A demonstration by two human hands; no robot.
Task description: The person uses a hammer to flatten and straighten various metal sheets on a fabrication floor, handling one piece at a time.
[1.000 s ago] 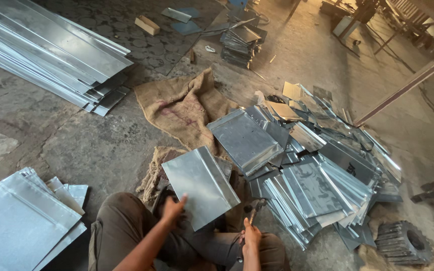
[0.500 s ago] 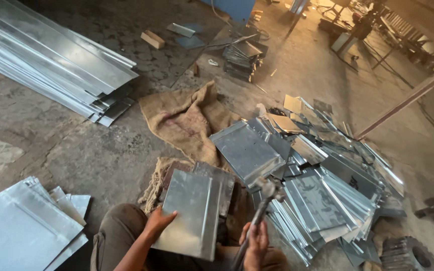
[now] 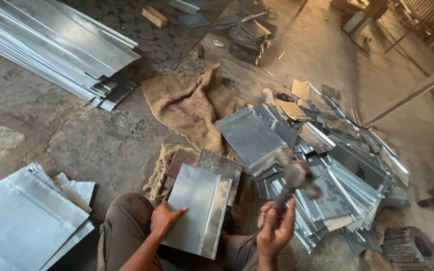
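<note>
Left hand (image 3: 166, 219) spread flat on the near edge of a shiny metal sheet (image 3: 197, 210) lying by a dark block (image 3: 221, 168) on brown sacking (image 3: 166, 168), right hand (image 3: 275, 232) closed around a raised, blurry hammer (image 3: 295, 178), beside a messy heap of metal pieces (image 3: 337, 175).

metal sheet (image 3: 199, 211) on the lap between left hand (image 3: 166, 219) and right hand (image 3: 276, 232), sheet pile (image 3: 327, 170) to the right, burlap sack (image 3: 192, 103) behind, long strips (image 3: 56, 47) far left
</note>
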